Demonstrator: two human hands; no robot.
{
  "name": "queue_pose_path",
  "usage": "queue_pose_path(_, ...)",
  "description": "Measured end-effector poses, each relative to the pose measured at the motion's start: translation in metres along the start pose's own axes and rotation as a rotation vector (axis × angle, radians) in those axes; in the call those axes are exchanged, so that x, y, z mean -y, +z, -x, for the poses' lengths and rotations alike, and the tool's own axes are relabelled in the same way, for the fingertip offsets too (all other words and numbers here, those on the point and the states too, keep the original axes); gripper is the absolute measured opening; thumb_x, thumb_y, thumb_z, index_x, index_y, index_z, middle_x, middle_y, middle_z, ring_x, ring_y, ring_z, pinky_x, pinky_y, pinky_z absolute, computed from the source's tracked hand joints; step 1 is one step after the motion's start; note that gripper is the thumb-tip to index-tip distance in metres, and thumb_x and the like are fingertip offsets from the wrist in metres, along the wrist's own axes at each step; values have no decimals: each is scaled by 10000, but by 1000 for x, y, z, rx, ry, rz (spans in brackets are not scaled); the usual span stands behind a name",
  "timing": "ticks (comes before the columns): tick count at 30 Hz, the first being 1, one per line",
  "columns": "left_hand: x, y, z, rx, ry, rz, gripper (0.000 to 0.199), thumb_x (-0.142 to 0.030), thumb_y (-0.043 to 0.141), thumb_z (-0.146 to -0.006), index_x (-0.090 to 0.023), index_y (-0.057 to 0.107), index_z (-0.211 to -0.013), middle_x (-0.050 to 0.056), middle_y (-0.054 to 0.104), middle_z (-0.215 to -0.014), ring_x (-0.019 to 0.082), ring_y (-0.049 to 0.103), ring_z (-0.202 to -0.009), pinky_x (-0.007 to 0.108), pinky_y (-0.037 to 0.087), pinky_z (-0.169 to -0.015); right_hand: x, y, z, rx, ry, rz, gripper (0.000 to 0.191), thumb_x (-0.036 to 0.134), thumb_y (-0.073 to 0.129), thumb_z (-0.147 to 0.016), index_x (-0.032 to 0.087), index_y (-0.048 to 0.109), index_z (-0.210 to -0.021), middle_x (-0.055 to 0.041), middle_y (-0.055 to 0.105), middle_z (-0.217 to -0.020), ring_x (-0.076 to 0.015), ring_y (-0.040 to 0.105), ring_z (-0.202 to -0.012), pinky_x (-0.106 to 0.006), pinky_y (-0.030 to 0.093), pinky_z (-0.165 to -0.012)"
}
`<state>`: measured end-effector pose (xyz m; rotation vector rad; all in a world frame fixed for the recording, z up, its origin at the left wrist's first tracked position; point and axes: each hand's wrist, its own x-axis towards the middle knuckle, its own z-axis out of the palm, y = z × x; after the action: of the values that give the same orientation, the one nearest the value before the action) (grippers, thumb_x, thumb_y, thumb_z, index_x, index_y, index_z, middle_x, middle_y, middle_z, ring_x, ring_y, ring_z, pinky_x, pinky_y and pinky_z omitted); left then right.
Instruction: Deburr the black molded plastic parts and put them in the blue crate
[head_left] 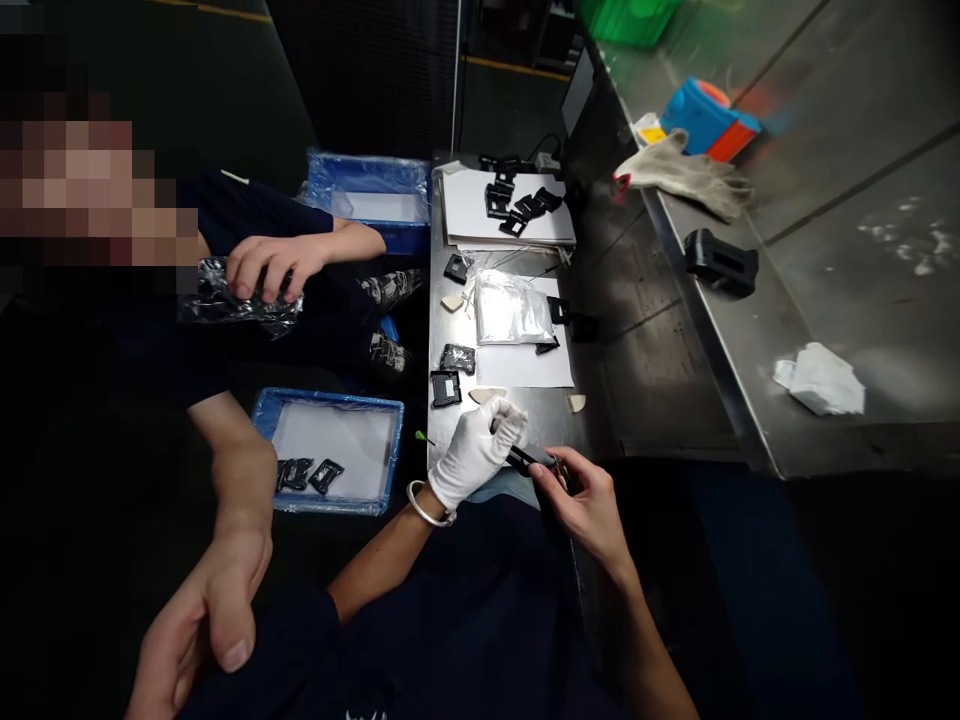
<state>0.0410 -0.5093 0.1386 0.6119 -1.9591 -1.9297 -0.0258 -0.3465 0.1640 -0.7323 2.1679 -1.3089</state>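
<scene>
My left hand (474, 452), in a white glove with a bangle at the wrist, is closed with its fingertips curled round one end of a black plastic part (519, 460). My bare right hand (589, 502) pinches the other end between thumb and fingers. A small brass-coloured thing (561, 474) shows at the right fingers; its kind I cannot make out. Just beyond the glove lie a beige wedge-shaped piece (487, 396) and a black frame-like part (445, 389). Another black part in clear wrap (457, 358) sits behind them.
Across the metal bench (442, 330) are a clear plastic bag stack (514, 308) and a paper stack (457, 205) bearing several black parts. A co-worker's hand (274, 265) grips a wrapped item at left, near a blue crate (397, 450). A raised metal shelf (772, 400) holds a glove (686, 172).
</scene>
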Motion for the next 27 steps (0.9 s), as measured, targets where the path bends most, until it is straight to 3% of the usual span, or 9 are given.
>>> queue_pose_path(4, 1, -7, 6, 77, -69, -75, 324, -495, 691, -833, -181, 654, -899, 24, 686, -868, 153, 628, -793, 264, 502, -735, -7, -5, -8, 34, -28, 12, 233, 403, 681, -871, 172, 689, -909, 25, 537, -661, -95, 466, -583, -221, 382, -537)
queue_pose_path(10, 1, -25, 27, 90, -179, -141, 382, -485, 786, -732, -192, 638, -927, 6, 692, -870, 154, 639, -788, 259, 501, -704, -11, 2, -15, 151, -75, 45, 262, 418, 681, -866, 170, 707, -945, -23, 655, -769, -143, 570, -670, -245, 447, -605)
queue_pose_path(17, 6, -40, 58, 34, -160, -202, 334, -529, 663, -836, -205, 637, -913, 15, 694, -828, 175, 645, -766, 283, 501, -701, -23, 23, -18, 274, -84, 15, 349, 473, 644, -878, 190, 682, -1079, -23, 638, -797, -171, 600, -722, -268, 482, -656)
queue_pose_path(20, 18, -47, 68, -33, -158, -271, 322, -522, 555, -909, -216, 656, -899, 29, 724, -859, 196, 682, -824, 299, 514, -767, -53, 33, -19, 209, -37, -6, 418, 526, 620, -869, 182, 666, -1102, -11, 593, -743, -167, 580, -704, -271, 475, -657)
queue_pose_path(22, 27, -53, 76, -40, -179, -349, 325, -474, 483, -949, -219, 672, -877, 31, 734, -849, 197, 691, -810, 300, 515, -760, -81, 38, -18, 132, 58, -21, 478, 613, 607, -828, 150, 687, -911, -2, 541, -634, -154, 521, -600, -265, 430, -570)
queue_pose_path(25, 35, -64, 86, 42, -214, -487, 286, -354, 462, -946, -237, 723, -951, 31, 763, -944, 201, 709, -872, 302, 521, -823, -126, 41, -7, -8, 227, -52, 605, 748, 609, -700, 147, 610, -634, -20, 516, -567, -153, 482, -556, -271, 393, -521)
queue_pose_path(27, 40, -69, 84, 136, -240, -606, 302, -304, 474, -922, -269, 734, -1073, 26, 766, -1062, 219, 713, -979, 331, 508, -930, -154, 41, 5, -66, 334, -64, 617, 752, 597, -693, 136, 633, -695, -15, 520, -572, -143, 467, -550, -264, 383, -517)
